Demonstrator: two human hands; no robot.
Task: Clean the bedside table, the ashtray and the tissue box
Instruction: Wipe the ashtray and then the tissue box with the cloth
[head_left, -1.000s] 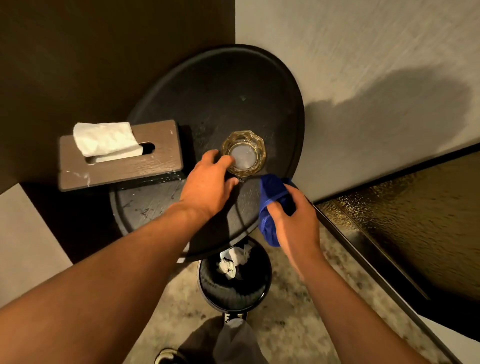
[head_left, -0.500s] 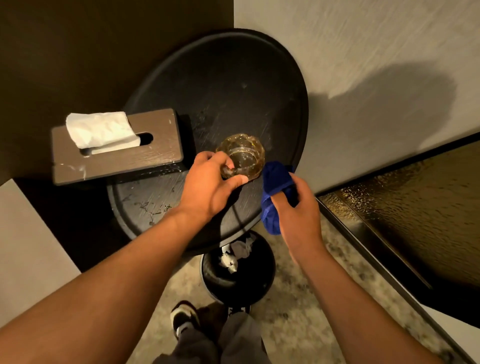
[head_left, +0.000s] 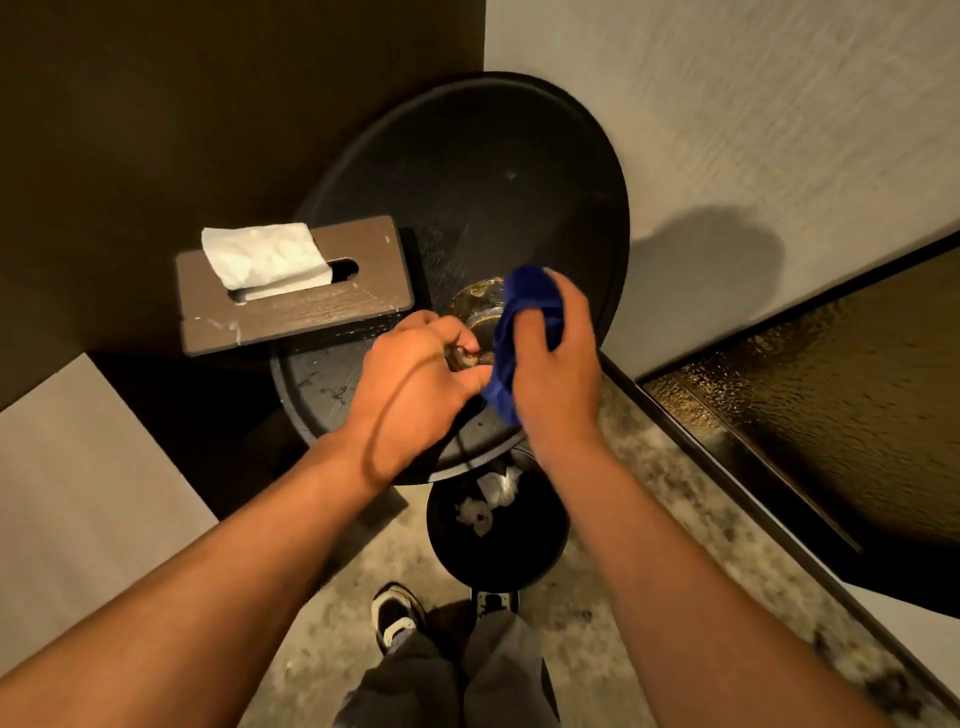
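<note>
**A:** What does each grip have hold of?

**B:** The left hand has its fingers and thumb curled round the near side of the faceted clear glass ashtray. The right hand is closed on a bunched deep-blue cleaning cloth, fingers wrapped over it, pressing the cloth against the ashtray's right side.

**B:** So the ashtray sits between the two hands, its far rim showing just beyond the left fingertips and to the left of the cloth. The rest of it is hidden.

**A:** Is it resting on the worktop or lifted?

**B:** I cannot tell. It is over the near right part of the round black bedside worktop, towards the near edge.

**A:** And the tissue box?

**B:** The flat brown wooden tissue box lies at the worktop's left edge and overhangs it to the left. A white tissue stands out of the slot in its lid. The box is just beside the left hand, not touching it. White flecks show on its near edge.

**A:** Anything below?

**B:** A round black waste bin stands on the speckled floor, partly under the near edge of the worktop, with crumpled white paper inside. The person's shoes are just behind it.
</note>
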